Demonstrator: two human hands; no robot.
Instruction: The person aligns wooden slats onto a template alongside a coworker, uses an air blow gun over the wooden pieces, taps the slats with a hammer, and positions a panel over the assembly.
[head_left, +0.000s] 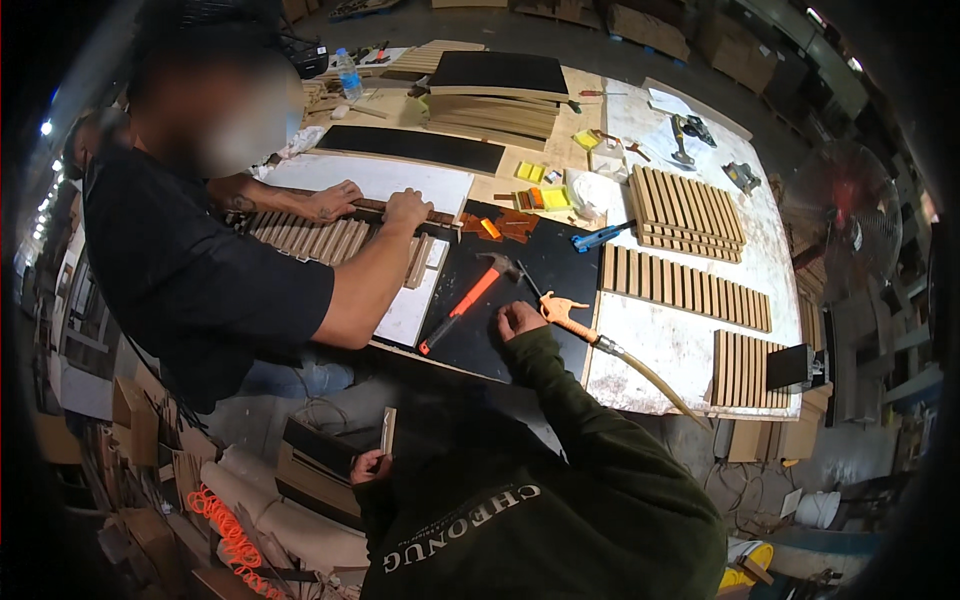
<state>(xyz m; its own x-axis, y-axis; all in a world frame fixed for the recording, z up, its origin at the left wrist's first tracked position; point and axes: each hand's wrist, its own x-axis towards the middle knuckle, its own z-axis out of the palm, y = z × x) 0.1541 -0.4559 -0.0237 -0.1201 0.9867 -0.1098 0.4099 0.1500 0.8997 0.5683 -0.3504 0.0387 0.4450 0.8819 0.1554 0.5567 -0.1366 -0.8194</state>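
Low beside the table's near edge, my left hand (371,467) is closed around the lower end of a short wooden strip (388,430), which stands nearly upright. My right hand (519,320) rests with curled fingers on a black board (470,352) at the table's near side; I see nothing in it. Just to its right lies an orange air blow gun (566,316) with a hose. A claw hammer (470,298) with an orange and black handle lies to its left. At the left, a co-worker's two hands (370,203) press on a wood strip over a slatted panel (300,235).
Slatted wood panels (690,212) are stacked at the right, with single ones (685,287) nearer. Black-faced boards (497,75) and a water bottle (348,75) stand at the back. Blue pliers-like tool (600,236) lies mid-table. An orange coiled hose (225,525) hangs at lower left.
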